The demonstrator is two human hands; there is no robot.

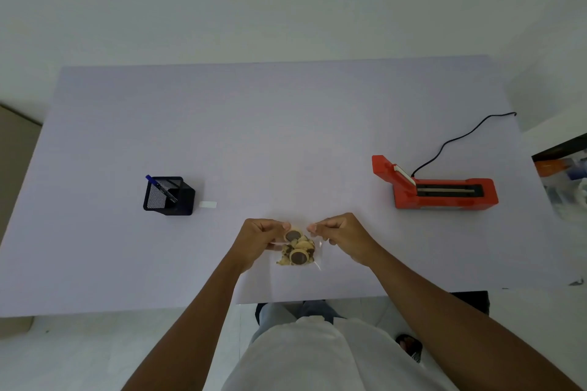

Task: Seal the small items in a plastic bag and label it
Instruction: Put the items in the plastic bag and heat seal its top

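Plastic bag [317, 263], clear and small, sits between your two hands near the middle of the table's [286, 136] near edge; its mouth points toward the far edge and its bottom toward you; whether the bottom touches the table cannot be told. Inside lie the small items [298, 255], round tan pieces with dark centres, bunched together in the lower part of the bag. Your left hand [259, 240] pinches the left side of the bag's mouth between thumb and curled fingers; your right hand [344, 236] pinches the right side the same way; the two hands are near each other but apart, with the top of the bag between them. Toward the left edge stands a black mesh pen holder [168, 197] with a blue pen [160, 188] leaning in it; just beside it on the right lies a small white label [208, 204]. Toward the right edge sits a red sealer [444, 190], its arm raised; its black cord [457, 138] runs off toward the far right corner.
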